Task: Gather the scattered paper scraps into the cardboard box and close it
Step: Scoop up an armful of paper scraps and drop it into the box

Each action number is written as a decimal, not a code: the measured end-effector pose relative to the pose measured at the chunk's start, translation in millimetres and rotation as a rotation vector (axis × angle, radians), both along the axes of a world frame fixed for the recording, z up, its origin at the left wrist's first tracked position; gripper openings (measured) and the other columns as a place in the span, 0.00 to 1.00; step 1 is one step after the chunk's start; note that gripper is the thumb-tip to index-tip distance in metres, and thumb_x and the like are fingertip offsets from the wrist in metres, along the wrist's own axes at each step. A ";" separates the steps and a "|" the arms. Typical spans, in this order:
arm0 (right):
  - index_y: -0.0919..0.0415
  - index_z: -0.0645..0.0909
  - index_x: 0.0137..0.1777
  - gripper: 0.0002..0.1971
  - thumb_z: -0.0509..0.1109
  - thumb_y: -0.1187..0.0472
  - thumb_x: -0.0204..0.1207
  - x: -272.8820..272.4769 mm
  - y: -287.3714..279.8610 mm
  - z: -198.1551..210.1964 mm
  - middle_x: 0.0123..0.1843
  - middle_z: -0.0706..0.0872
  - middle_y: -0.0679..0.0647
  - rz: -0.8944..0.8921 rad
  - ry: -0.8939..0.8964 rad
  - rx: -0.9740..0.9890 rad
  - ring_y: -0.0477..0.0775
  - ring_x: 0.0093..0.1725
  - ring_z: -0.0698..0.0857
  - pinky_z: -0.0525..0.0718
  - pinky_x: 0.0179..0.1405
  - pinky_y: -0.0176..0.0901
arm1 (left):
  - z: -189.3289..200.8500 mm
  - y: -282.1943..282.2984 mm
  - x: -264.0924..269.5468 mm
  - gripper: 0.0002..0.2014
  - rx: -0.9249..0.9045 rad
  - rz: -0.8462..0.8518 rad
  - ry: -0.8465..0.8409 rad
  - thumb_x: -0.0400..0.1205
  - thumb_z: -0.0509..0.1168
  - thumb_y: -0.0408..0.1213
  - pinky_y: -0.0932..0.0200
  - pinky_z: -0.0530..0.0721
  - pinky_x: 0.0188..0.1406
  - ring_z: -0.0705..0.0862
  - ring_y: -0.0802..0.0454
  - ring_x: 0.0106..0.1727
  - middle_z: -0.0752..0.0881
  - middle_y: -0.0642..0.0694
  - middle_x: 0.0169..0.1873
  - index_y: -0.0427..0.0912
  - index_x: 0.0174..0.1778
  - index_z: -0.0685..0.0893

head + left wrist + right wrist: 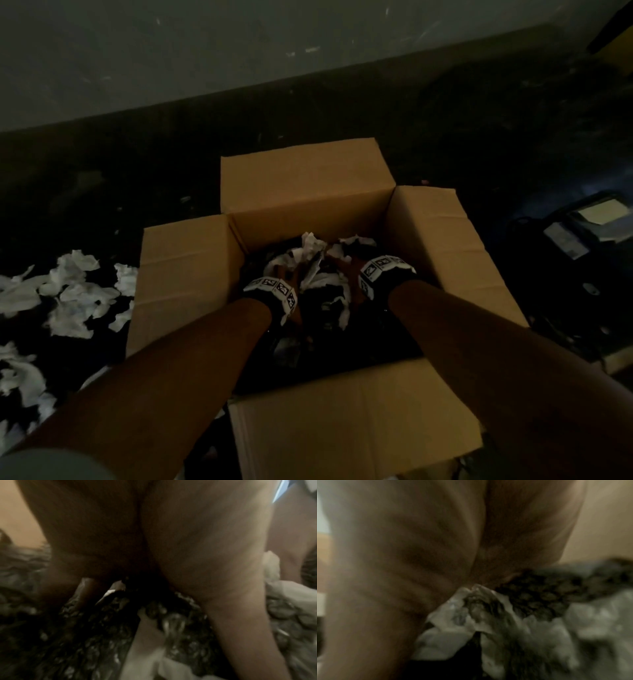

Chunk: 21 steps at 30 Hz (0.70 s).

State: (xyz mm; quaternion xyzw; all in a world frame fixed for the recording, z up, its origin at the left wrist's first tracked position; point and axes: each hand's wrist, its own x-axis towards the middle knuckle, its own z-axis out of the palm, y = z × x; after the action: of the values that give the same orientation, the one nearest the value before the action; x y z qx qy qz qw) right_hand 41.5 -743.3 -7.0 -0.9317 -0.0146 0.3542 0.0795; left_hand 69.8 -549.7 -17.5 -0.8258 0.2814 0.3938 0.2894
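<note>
We look down into an open cardboard box (308,192) standing on a dark floor (102,164), its four flaps folded outward. Both of our forearms reach over the near flap (356,418) into the box, each wrist wearing a band of black-and-white markers. Our left hand (286,274) and right hand (346,270) face each other with a bundle of white paper scraps (313,260) pressed between them; the bundle rises just beyond the fingers and trails down between the palms. In the left wrist view, the left hand (154,540) is seen palm-on with its fingers (87,592) pointing down into crumpled paper (145,649) and dark patterned material below; whether these fingers curl round the paper cannot be told through the blur. In the right wrist view, the right hand (419,547) meets a crumpled white scrap (471,608) directly below the palm, again too blurred to tell a clasp from a flat press. Below the held bundle, the box interior is dark, with further scraps lying in it. Well to the left of the left hand, outside the left flap (185,274), loose scraps (68,294) lie scattered on the floor. Well to the right of the right hand, beyond the right flap (442,240), stands a dark object (582,246) bearing pale labels. A pale wall (239,44) runs beyond the box.
</note>
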 end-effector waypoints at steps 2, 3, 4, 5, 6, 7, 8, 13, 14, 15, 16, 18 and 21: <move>0.40 0.41 0.88 0.49 0.71 0.37 0.77 2.5 -1.6 2.5 0.90 0.43 0.50 -0.002 -0.017 0.015 0.66 0.87 0.50 0.59 0.82 0.69 | 1.2 -0.7 3.3 0.42 0.023 0.073 0.017 0.86 0.68 0.45 0.26 0.78 0.65 0.63 0.20 0.81 0.55 0.27 0.86 0.41 0.90 0.50; 0.39 0.40 0.87 0.53 0.72 0.34 0.73 2.7 -1.8 5.2 0.90 0.43 0.49 0.025 -0.030 0.010 0.65 0.87 0.49 0.60 0.82 0.69 | 2.7 -1.0 6.6 0.47 -0.016 0.146 0.025 0.83 0.72 0.45 0.28 0.77 0.67 0.64 0.21 0.81 0.53 0.28 0.86 0.44 0.90 0.46; 0.39 0.39 0.87 0.60 0.74 0.27 0.64 4.2 -2.4 6.7 0.90 0.42 0.49 0.052 -0.026 -0.007 0.66 0.87 0.48 0.62 0.80 0.71 | 2.4 -0.2 11.0 0.58 -0.121 0.211 0.030 0.76 0.78 0.52 0.29 0.76 0.70 0.63 0.24 0.82 0.51 0.30 0.87 0.48 0.90 0.41; 0.37 0.36 0.86 0.69 0.74 0.19 0.52 3.8 -1.9 12.1 0.90 0.41 0.48 0.084 -0.019 -0.034 0.66 0.87 0.49 0.65 0.78 0.73 | 5.0 0.6 15.7 0.71 -0.242 0.215 0.025 0.63 0.83 0.63 0.29 0.73 0.74 0.61 0.27 0.84 0.47 0.35 0.89 0.54 0.88 0.35; 0.36 0.33 0.85 0.77 0.72 0.15 0.39 3.8 -0.7 18.3 0.90 0.41 0.46 0.114 -0.028 -0.056 0.66 0.87 0.49 0.67 0.77 0.75 | 6.6 3.7 19.9 0.81 -0.350 0.193 0.003 0.50 0.82 0.73 0.28 0.69 0.77 0.57 0.31 0.86 0.42 0.41 0.89 0.60 0.86 0.29; 0.34 0.32 0.84 0.81 0.71 0.13 0.30 6.2 -0.4 18.3 0.90 0.41 0.45 0.141 -0.046 -0.059 0.65 0.87 0.49 0.68 0.76 0.75 | 11.4 6.0 21.7 0.84 -0.424 0.184 0.010 0.43 0.79 0.76 0.27 0.65 0.79 0.53 0.33 0.88 0.42 0.45 0.89 0.62 0.84 0.27; 0.33 0.33 0.83 0.82 0.71 0.13 0.27 8.0 0.0 22.0 0.90 0.42 0.45 0.164 -0.061 -0.047 0.64 0.87 0.50 0.68 0.76 0.75 | 17.7 9.2 24.1 0.84 -0.479 0.188 0.027 0.44 0.80 0.76 0.27 0.63 0.80 0.52 0.34 0.88 0.44 0.46 0.89 0.63 0.84 0.27; 0.23 0.52 0.79 0.57 0.65 0.12 0.46 23.9 2.4 28.3 0.81 0.70 0.47 0.089 -0.147 -0.021 0.63 0.73 0.78 0.83 0.62 0.68 | 68.6 21.2 24.0 0.68 -0.719 0.191 -0.080 0.60 0.82 0.68 0.36 0.72 0.77 0.67 0.34 0.82 0.62 0.41 0.85 0.52 0.90 0.49; 0.23 0.51 0.79 0.50 0.65 0.16 0.57 21.7 9.2 39.8 0.81 0.70 0.48 0.067 -0.190 -0.001 0.63 0.72 0.79 0.83 0.62 0.67 | 77.6 28.4 21.3 0.63 -0.786 0.195 -0.115 0.63 0.81 0.66 0.37 0.74 0.76 0.70 0.35 0.80 0.66 0.41 0.83 0.52 0.89 0.54; 0.29 0.53 0.82 0.45 0.66 0.24 0.67 15.9 19.4 57.0 0.82 0.70 0.51 0.065 -0.243 0.038 0.64 0.73 0.77 0.81 0.66 0.66 | 87.2 37.0 17.9 0.58 -0.835 0.214 -0.148 0.65 0.80 0.65 0.38 0.76 0.74 0.73 0.36 0.78 0.68 0.42 0.82 0.53 0.88 0.59; 0.39 0.56 0.85 0.42 0.69 0.32 0.73 10.5 32.1 73.5 0.83 0.69 0.55 0.056 -0.288 0.061 0.64 0.75 0.75 0.77 0.71 0.63 | 96.8 47.2 13.8 0.54 -0.898 0.214 -0.176 0.67 0.78 0.66 0.40 0.78 0.72 0.75 0.37 0.75 0.70 0.42 0.80 0.53 0.86 0.62; 0.50 0.61 0.85 0.39 0.72 0.42 0.77 -0.8 55.3 102.6 0.82 0.68 0.59 0.049 -0.388 0.105 0.65 0.77 0.72 0.73 0.75 0.58 | 114.2 70.3 2.6 0.51 -1.003 0.215 -0.228 0.67 0.74 0.68 0.42 0.80 0.68 0.78 0.37 0.71 0.72 0.41 0.76 0.55 0.84 0.66; 0.51 0.67 0.82 0.35 0.73 0.45 0.76 -26.0 93.1 125.2 0.77 0.72 0.58 0.047 -0.590 0.162 0.63 0.73 0.77 0.76 0.67 0.54 | 128.6 111.8 -19.4 0.44 -1.142 0.219 -0.333 0.72 0.77 0.60 0.44 0.83 0.63 0.80 0.42 0.67 0.74 0.43 0.71 0.54 0.84 0.68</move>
State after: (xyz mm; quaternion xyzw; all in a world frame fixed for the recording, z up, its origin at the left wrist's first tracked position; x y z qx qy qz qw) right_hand 15.5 -650.3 118.2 -0.9844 -0.0867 0.0675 0.1378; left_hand 50.3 -437.9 111.1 -0.9253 0.3126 0.0735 -0.2018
